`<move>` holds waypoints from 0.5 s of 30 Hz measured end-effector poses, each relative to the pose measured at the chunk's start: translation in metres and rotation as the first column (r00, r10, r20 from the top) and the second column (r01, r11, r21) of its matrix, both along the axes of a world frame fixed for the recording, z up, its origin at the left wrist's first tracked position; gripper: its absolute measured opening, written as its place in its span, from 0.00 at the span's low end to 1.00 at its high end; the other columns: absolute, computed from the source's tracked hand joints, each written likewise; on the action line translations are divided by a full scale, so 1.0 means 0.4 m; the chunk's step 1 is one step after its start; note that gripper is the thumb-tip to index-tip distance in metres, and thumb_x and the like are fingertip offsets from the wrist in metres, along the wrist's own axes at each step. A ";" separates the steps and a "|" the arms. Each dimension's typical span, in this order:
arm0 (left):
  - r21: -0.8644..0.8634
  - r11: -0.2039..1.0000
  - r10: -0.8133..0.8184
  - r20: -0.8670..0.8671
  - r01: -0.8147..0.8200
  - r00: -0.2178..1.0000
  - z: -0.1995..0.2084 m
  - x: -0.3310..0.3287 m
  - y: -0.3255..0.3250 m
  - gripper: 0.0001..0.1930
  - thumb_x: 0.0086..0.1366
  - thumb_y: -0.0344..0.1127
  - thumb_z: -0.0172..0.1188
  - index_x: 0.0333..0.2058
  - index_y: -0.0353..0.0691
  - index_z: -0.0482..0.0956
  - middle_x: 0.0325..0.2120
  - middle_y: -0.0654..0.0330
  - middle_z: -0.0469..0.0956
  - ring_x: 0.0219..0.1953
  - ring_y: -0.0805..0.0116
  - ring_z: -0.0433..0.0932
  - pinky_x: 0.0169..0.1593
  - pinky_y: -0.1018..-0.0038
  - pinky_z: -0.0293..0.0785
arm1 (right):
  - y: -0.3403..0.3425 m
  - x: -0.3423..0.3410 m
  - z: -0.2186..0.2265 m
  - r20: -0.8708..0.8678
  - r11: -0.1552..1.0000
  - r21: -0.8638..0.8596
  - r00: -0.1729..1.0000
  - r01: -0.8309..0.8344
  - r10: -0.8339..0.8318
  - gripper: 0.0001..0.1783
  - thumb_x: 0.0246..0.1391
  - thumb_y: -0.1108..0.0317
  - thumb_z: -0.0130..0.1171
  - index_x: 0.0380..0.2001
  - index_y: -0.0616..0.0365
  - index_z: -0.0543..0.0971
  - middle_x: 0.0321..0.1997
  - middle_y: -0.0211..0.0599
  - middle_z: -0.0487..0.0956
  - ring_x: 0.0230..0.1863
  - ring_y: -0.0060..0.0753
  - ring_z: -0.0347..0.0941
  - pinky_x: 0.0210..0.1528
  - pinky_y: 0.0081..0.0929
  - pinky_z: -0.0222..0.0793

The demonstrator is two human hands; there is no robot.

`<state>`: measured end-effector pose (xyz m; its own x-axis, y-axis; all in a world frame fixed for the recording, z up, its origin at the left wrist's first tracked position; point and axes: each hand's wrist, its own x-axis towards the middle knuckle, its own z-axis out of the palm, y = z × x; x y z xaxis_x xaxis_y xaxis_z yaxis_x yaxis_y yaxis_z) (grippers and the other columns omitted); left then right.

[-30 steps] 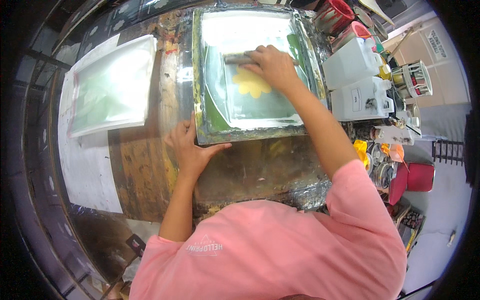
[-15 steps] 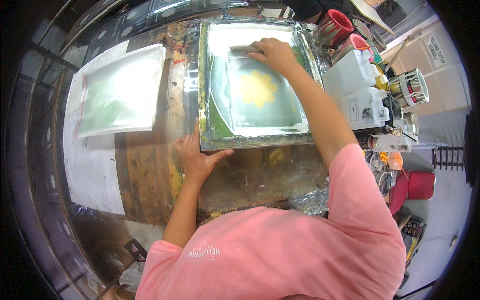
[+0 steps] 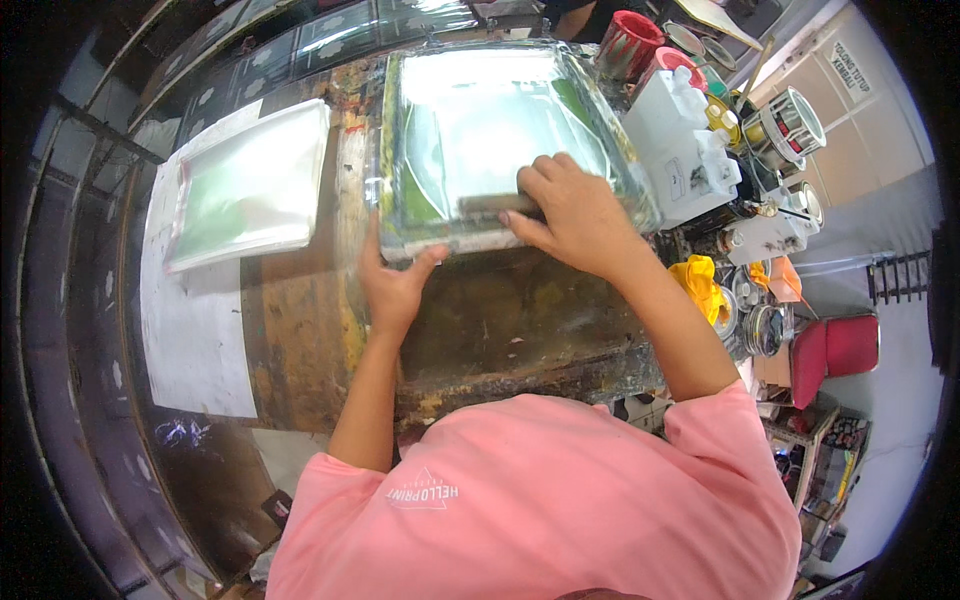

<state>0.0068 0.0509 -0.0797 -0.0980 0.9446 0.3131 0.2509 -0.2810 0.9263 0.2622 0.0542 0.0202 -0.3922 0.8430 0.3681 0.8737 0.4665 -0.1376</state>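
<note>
A screen printing frame (image 3: 470,243) with paint-stained edges stands at the far middle of the table. White ink and green areas show on its mesh (image 3: 490,130). My right hand (image 3: 575,213) is closed around a squeegee (image 3: 485,205), which lies crosswise near the frame's near edge. At the near left corner of the frame, my left hand (image 3: 392,285) grips it, thumb along the front edge and fingers along the left side. Whether the frame is lifted off the table I cannot tell. The frame and the squeegee are blurred.
Clear plastic sheets or bags (image 3: 250,190) lie stacked on white paper (image 3: 200,340) at the left. White jugs (image 3: 665,150), a red paint can (image 3: 630,45) and other cans crowd the right side. A yellow cloth (image 3: 700,285) and a red chair (image 3: 838,355) are nearer right.
My right hand has drawn the squeegee from the far end of the mesh to the near end. The yellow flower shape no longer shows. The left hand stays at the frame's corner.
</note>
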 end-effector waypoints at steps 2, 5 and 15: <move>0.019 1.000 -0.018 0.306 0.013 0.952 0.052 0.026 0.017 0.56 0.54 0.52 0.82 0.70 0.24 0.61 0.60 0.40 0.75 0.65 0.54 0.70 0.72 0.59 0.59 | 0.024 -0.009 0.054 0.014 0.960 0.281 1.000 0.019 -0.024 0.18 0.58 0.51 0.66 0.36 0.55 0.78 0.35 0.39 0.78 0.39 0.45 0.76 0.50 0.45 0.66; 0.276 0.959 0.031 0.119 -0.063 0.992 0.101 0.027 0.062 0.51 0.63 0.49 0.76 0.74 0.29 0.56 0.65 0.43 0.69 0.66 0.57 0.67 0.70 0.61 0.61 | 0.097 -0.020 0.126 -0.026 0.874 0.481 0.997 0.075 -0.071 0.17 0.58 0.51 0.66 0.34 0.54 0.80 0.32 0.35 0.79 0.39 0.43 0.77 0.50 0.44 0.63; -0.128 0.988 -0.089 -0.933 -0.090 0.349 -0.051 0.016 -0.020 0.57 0.63 0.80 0.51 0.76 0.38 0.55 0.75 0.35 0.51 0.79 0.38 0.43 0.72 0.28 0.24 | 0.232 -0.016 0.310 -0.178 0.908 0.415 0.984 0.062 0.014 0.19 0.57 0.51 0.60 0.35 0.56 0.86 0.26 0.43 0.82 0.32 0.50 0.80 0.43 0.47 0.69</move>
<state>0.0131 0.0430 -0.1001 0.1731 0.9820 0.0758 0.9768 -0.1810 0.1140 0.2557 0.1471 0.1443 -0.2719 0.6054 0.7480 0.8654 0.4938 -0.0851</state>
